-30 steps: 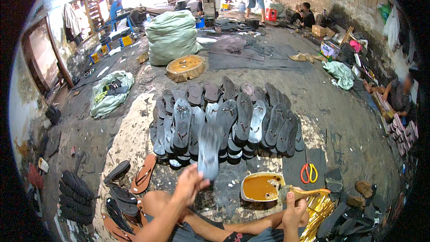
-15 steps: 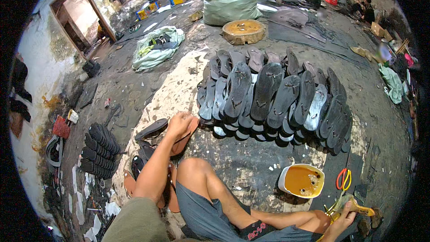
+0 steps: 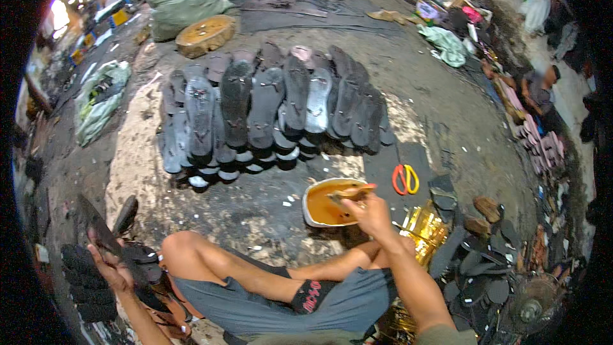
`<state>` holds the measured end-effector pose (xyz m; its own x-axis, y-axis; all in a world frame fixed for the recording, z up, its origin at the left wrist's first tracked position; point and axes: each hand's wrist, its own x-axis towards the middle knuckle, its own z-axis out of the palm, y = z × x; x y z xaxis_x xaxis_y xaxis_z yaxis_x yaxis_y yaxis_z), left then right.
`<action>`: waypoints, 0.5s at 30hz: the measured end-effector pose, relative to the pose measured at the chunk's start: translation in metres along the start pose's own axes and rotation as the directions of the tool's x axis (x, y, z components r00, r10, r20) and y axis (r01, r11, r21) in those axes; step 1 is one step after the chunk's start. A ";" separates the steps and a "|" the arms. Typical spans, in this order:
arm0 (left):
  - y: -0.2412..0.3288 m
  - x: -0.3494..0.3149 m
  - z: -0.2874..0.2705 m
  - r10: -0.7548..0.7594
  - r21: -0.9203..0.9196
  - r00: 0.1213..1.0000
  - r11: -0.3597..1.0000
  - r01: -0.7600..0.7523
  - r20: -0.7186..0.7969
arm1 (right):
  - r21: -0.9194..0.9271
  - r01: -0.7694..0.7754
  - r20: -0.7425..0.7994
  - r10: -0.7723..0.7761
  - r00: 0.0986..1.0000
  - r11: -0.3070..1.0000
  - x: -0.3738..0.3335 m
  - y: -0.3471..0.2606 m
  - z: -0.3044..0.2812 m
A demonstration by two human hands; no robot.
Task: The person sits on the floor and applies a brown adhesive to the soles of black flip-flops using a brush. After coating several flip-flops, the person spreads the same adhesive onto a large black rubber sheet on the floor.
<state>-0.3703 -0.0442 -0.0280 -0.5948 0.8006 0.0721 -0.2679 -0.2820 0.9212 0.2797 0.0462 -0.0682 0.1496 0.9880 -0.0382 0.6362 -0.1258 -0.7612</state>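
My left hand (image 3: 113, 269) is at the lower left, its fingers closed on a dark flip-flop sole (image 3: 97, 222) that stands tilted on edge, slightly blurred. My right hand (image 3: 370, 214) grips a brush (image 3: 357, 190) with an orange-brown handle. The brush is over the white tub (image 3: 308, 207) of amber liquid; its tip is too unclear to tell how deep it goes. Beyond the tub, several rows of black flip-flops (image 3: 265, 112) overlap on the ground. More dark soles (image 3: 143, 262) lie beside my left hand.
Scissors (image 3: 405, 180) with red and yellow handles lie right of the tub. Gold foil sheeting (image 3: 424, 233) and scattered dark soles (image 3: 479, 262) are at the right. A round wood block (image 3: 205, 35) and a big green sack (image 3: 182, 0) stand at the back. Another person (image 3: 539, 86) sits far right.
The view has swung right. My left hand has gone from a brown sole on the ground to holding up a dark sole. My right hand has brought the brush from the lower right to the tub.
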 end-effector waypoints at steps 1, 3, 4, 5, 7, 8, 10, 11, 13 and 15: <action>0.007 -0.005 0.007 0.011 0.185 0.998 0.983 0.001 -0.061 | -0.104 0.106 0.035 -0.103 0.994 0.989 0.002 0.002 0.005; 0.010 -0.021 0.028 0.073 0.438 0.997 0.897 -0.065 -0.001 | -0.347 0.151 0.081 -0.131 0.988 0.926 0.007 0.003 0.017; 0.008 -0.033 0.040 0.148 0.591 0.984 0.786 -0.180 0.102 | -0.482 0.135 0.115 -0.090 0.989 0.866 0.010 0.004 0.019; 0.001 -0.050 0.051 0.216 0.798 0.957 0.533 -0.283 0.195 | -0.118 0.203 -0.042 -0.209 0.977 0.972 0.009 0.005 0.020; -0.013 -0.085 0.067 -0.149 0.906 0.981 0.421 -0.049 0.122 | 0.511 0.287 -0.288 -0.153 0.945 0.810 0.003 0.011 0.009; -0.018 -0.098 0.072 -0.124 0.887 0.942 0.394 -0.243 0.313 | 0.086 0.360 -0.391 -0.301 0.870 0.929 0.000 0.017 -0.010; -0.027 -0.115 0.079 -0.175 0.761 0.924 0.629 -0.160 0.339 | 0.399 0.281 -0.243 -0.195 0.950 0.872 -0.010 0.023 -0.037; -0.027 -0.120 0.080 -0.155 0.704 0.938 0.701 -0.118 0.311 | -0.144 0.274 0.003 -0.277 0.961 0.951 -0.016 0.027 -0.061; -0.019 -0.123 0.080 -0.098 0.748 0.929 0.626 -0.222 0.358 | -0.673 0.264 0.152 -0.220 0.964 0.691 -0.025 0.022 -0.100; -0.006 -0.118 0.088 -0.158 0.722 0.936 0.680 -0.129 0.316 | -0.622 0.157 -0.142 -0.307 0.941 0.767 -0.018 0.001 -0.130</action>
<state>-0.2312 -0.0905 -0.0085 -0.2750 0.9605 0.0428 0.4412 0.0865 0.8932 0.3761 0.0169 0.0160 0.0527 0.9557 0.2896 0.9823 0.0025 -0.1872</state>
